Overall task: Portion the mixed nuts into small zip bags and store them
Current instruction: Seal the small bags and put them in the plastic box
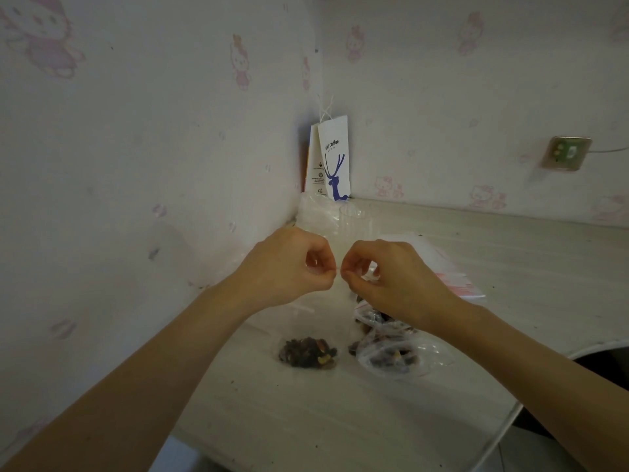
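Well, from the head view, both hands are raised over the table (340,420) in the corner of the room, knuckles almost touching. The left hand (289,264) and the right hand (391,277) each have thumb and forefinger pinched together on the top edge of a small zip bag (306,325). The bag's film is so clear that I can barely make out its outline. A dark portion of nuts (308,353) sits at the bottom of it, low over the table; I cannot tell whether it touches the surface.

Just to its right, under the right wrist, a larger crumpled bag of mixed nuts (388,349) lies on the table. Beyond the right hand is a flat stack of empty zip bags (452,277) with red strips. A clear plastic cup (354,219) stands behind the hands. A white paper coffee bag (335,158) with a blue deer leans in the corner against the wallpaper. A wall socket (566,153) is fixed on the right-hand wall.
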